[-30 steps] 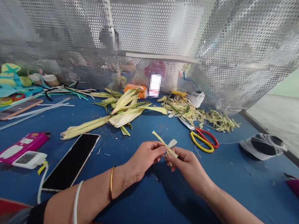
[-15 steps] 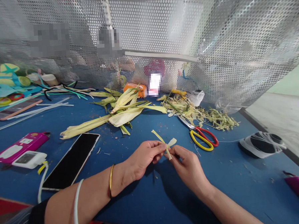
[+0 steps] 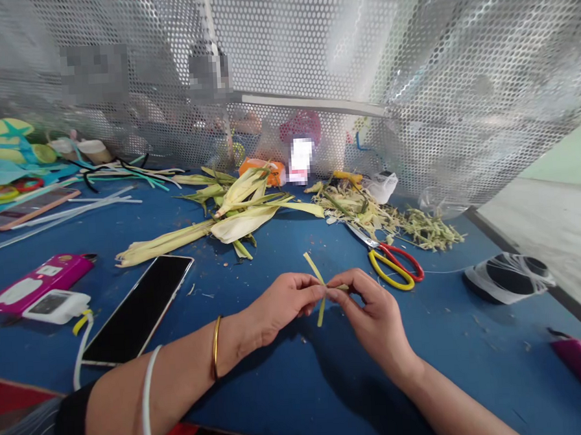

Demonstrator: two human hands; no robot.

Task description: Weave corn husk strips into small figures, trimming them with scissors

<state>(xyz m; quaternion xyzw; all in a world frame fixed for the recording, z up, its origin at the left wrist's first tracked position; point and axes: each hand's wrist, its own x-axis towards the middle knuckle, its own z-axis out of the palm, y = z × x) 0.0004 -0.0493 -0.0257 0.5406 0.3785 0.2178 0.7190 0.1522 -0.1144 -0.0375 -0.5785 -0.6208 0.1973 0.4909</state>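
Observation:
Over the middle of the blue table, my left hand (image 3: 292,300) pinches a narrow corn husk strip (image 3: 314,266) between thumb and index finger. One end of the strip points up and away, the other hangs below the fingertips. My right hand (image 3: 370,304) is closed too, its thumb and index fingertips meeting the left ones and gripping a folded part of the husk. The crossing point is mostly hidden by the fingers. Beyond my hands lies a pile of pale green corn husks (image 3: 245,223). Scissors (image 3: 395,266) with one red and one yellow handle rest to the right.
A black phone (image 3: 142,309), a magenta pack (image 3: 40,279) and a white device with a cable (image 3: 56,306) lie at left. Husk scraps (image 3: 368,210) are heaped at back right. A thread spool (image 3: 508,279) sits near the right edge. Perforated metal sheet (image 3: 306,54) stands behind.
My right fingertips have closed in against my left ones. The husk's wide loose end, which stood up between the hands, is now folded down into the right fingers.

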